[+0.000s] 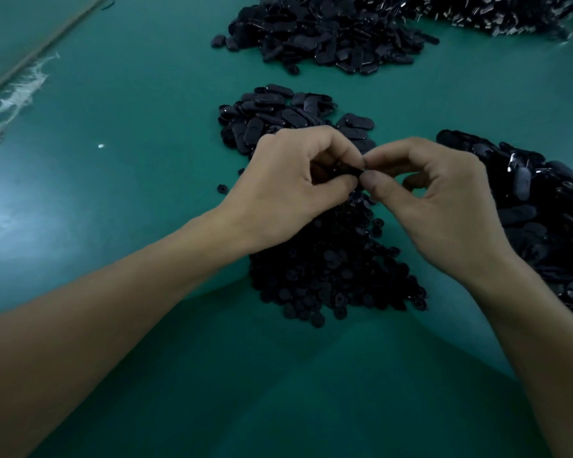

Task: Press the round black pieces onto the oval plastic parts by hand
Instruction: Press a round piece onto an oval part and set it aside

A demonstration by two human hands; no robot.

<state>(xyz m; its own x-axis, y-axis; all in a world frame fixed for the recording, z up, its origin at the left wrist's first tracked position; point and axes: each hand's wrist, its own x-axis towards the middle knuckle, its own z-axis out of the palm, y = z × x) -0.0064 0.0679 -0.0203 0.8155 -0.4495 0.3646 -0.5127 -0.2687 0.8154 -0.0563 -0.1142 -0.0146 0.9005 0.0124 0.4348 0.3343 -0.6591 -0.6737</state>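
Over the round black pieces (334, 269), left hand (285, 190) and right hand (444, 206) meet. Curled fingers (377, 185) of both pinch a small black part (348, 169).

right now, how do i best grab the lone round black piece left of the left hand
Probably pinch the lone round piece by its rim with two fingers, from above and the left: it lies alone on the mat, the left hand close on its right.

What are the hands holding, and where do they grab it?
The left hand and right hand pinch one small black part by its edges; mostly hidden.
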